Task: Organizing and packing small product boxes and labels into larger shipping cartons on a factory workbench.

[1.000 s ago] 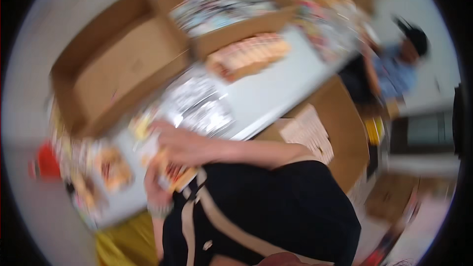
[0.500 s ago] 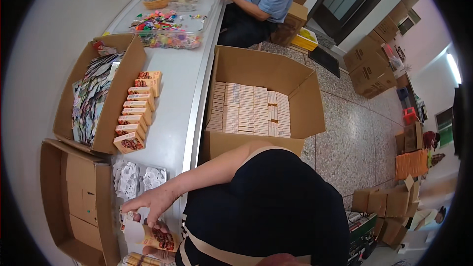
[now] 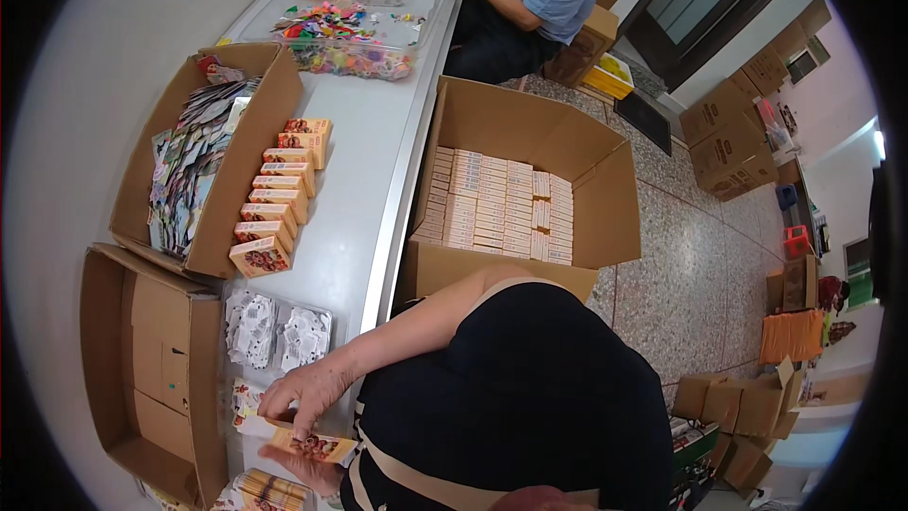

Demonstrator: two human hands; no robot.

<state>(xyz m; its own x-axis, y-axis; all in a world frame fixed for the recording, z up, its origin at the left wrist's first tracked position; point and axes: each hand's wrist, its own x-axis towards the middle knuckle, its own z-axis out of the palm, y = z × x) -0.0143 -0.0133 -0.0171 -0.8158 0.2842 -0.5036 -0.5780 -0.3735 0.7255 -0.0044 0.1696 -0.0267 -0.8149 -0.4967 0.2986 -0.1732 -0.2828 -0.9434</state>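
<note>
Orange carton [image 3: 305,443] still in both hands' grip, seemingly unmoved

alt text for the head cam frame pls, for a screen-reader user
Seen from above, a person's right hand and left hand hold a small orange carton at the edge of a long white table. The table carries a row of matching cartons and open cardboard boxes, and a large box of packed cartons stands on the floor beside it.

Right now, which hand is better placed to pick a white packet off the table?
Right. The right hand sits atop the orange box, nearest the white packets; the left hand cradles the box underneath.
</note>
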